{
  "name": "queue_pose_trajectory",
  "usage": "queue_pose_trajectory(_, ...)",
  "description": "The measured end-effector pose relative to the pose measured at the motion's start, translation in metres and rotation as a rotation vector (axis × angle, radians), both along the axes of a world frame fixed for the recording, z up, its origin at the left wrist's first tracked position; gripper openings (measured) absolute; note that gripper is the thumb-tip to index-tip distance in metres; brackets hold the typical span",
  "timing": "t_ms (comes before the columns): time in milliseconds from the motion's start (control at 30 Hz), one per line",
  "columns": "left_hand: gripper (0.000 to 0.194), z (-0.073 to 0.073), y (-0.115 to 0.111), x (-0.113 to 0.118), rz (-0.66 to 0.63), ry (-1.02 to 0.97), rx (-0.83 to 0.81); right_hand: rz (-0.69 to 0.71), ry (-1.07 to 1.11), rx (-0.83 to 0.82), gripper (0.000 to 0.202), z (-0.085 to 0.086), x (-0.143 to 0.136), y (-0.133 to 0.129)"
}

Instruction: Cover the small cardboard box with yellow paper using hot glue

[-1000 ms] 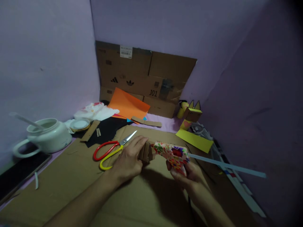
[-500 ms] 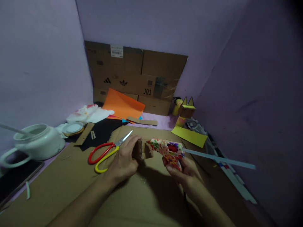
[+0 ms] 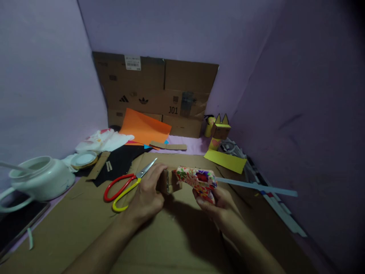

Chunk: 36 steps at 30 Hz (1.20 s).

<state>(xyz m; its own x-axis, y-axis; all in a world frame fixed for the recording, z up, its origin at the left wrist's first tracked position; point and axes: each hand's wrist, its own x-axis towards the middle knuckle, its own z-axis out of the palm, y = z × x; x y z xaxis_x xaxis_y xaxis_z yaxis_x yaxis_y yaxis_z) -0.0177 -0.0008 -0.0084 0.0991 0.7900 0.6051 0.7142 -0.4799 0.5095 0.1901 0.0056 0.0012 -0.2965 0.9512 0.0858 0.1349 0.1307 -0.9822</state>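
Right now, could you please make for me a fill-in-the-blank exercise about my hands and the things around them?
The left hand holds a small piece made of ____.
The right hand holds a glue gun whose nozzle points toward the ____ hand.
The scissors have one yellow handle and one ____ handle.
The large paper sheet at the back is ____ in colour.

Missing words: cardboard; left; red; orange.

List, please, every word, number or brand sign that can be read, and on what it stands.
"J01": on the upright cardboard.
Three slanted bars and a trefoil, signs without words: same cardboard.
White barcode label at its top: print too small to read.
Other small marks there: too blurred.
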Motion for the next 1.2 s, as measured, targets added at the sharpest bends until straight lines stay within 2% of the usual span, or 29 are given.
queue_pose_trajectory(367, 0.061, 0.004, 0.000, -0.002, 0.006, 0.000, -0.007, -0.024, -0.010, 0.019, 0.008, 0.004, 0.002, 0.003)
queue_pose_trajectory(967, 0.060, 0.007, -0.002, -0.004, 0.033, -0.013, 0.028, -0.056, 0.003, -0.008, 0.011, -0.001, 0.004, 0.008)
queue_pose_trajectory(1200, 0.056, 0.009, -0.001, -0.002, 0.053, -0.027, 0.000, -0.071, -0.017, -0.040, 0.016, 0.013, 0.004, 0.002)
